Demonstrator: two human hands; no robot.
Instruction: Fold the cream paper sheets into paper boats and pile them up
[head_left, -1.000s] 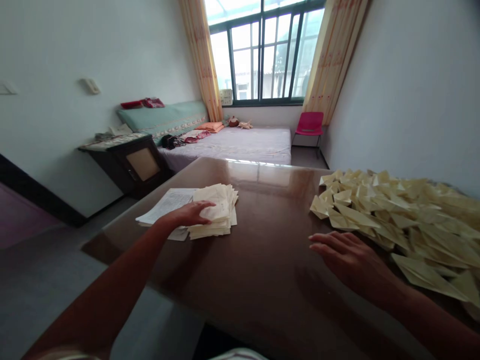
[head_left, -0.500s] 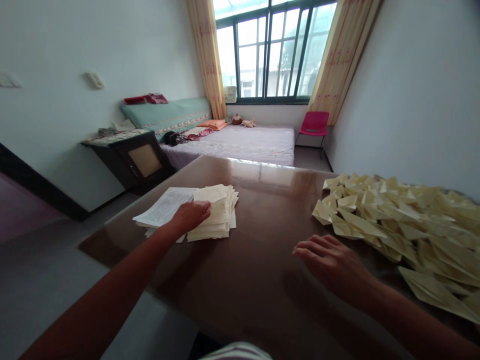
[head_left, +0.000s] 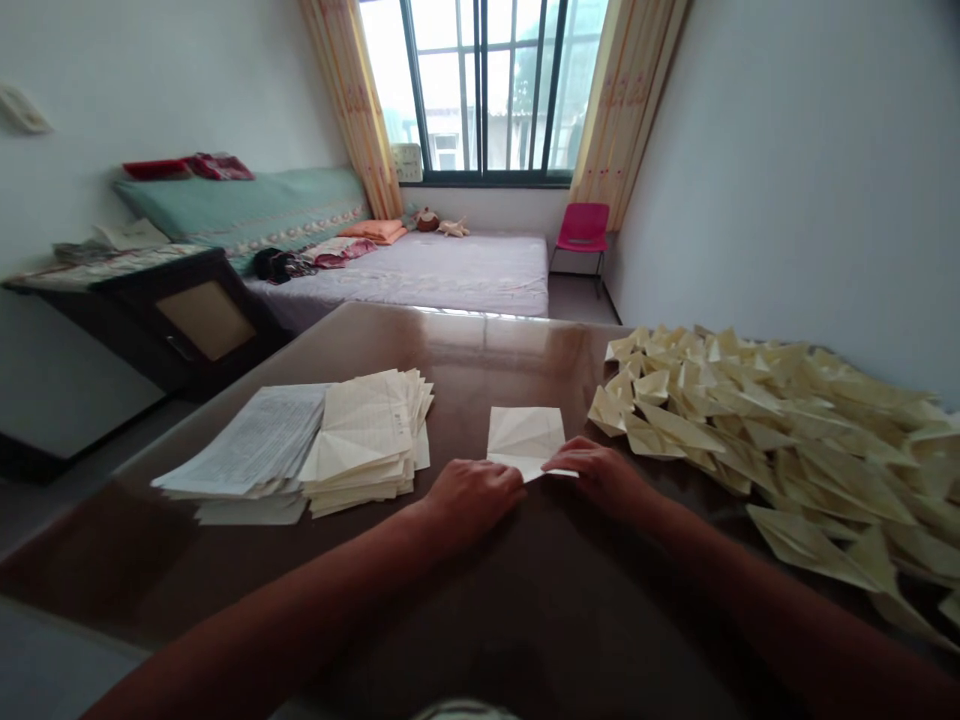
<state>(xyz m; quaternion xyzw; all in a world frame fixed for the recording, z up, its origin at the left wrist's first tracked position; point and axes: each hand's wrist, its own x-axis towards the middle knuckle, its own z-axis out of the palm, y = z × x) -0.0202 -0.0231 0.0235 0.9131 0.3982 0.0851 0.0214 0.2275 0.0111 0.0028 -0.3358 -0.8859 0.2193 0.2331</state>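
Note:
A cream sheet of paper (head_left: 527, 430) with crease lines lies in front of me on the brown table (head_left: 480, 590). My left hand (head_left: 476, 492) is closed on its near left edge. At the near right edge my right hand (head_left: 600, 474) pinches the paper, and the near edge is bent up between the two hands. Left of my hands is a stack of creased cream sheets (head_left: 364, 440). A stack of white printed sheets (head_left: 251, 440) touches it on the far left. Folded paper shapes (head_left: 750, 410) are heaped on the table's right side.
Beyond the table stands a bed (head_left: 465, 270) with a lilac sheet. A dark cabinet (head_left: 202, 310) is at the left, and a pink chair (head_left: 583, 228) stands under the window (head_left: 487, 90), near the right wall.
My left hand has moved right from the cream stack, and a sheet now lies between both hands. My right hand has closed on its edge. The view has turned and shifted.

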